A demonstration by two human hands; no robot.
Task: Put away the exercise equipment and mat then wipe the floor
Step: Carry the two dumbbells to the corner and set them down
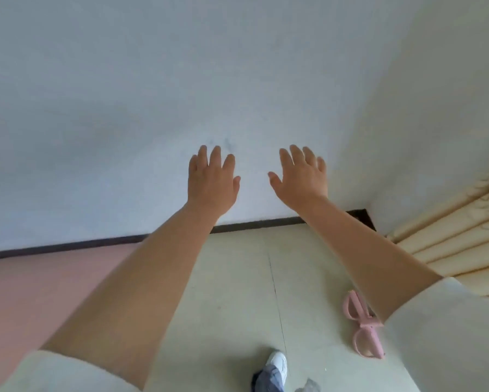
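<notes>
Both my arms reach forward in front of a pale wall. My left hand (211, 181) is empty, its fingers straight and spread. My right hand (301, 176) is empty too, fingers straight, thumb out to the left. A pink exercise mat (39, 295) lies flat on the floor at the lower left, against the dark skirting board. A pink piece of exercise equipment (363, 326) with two loops lies on the pale floor at the lower right, partly hidden by my right forearm.
The pale wall (152, 94) fills the upper view and meets a second wall at the right corner. Cream curtains (464, 239) hang at the right. My white shoe (277, 363) stands on the tiled floor (237, 292) at the bottom.
</notes>
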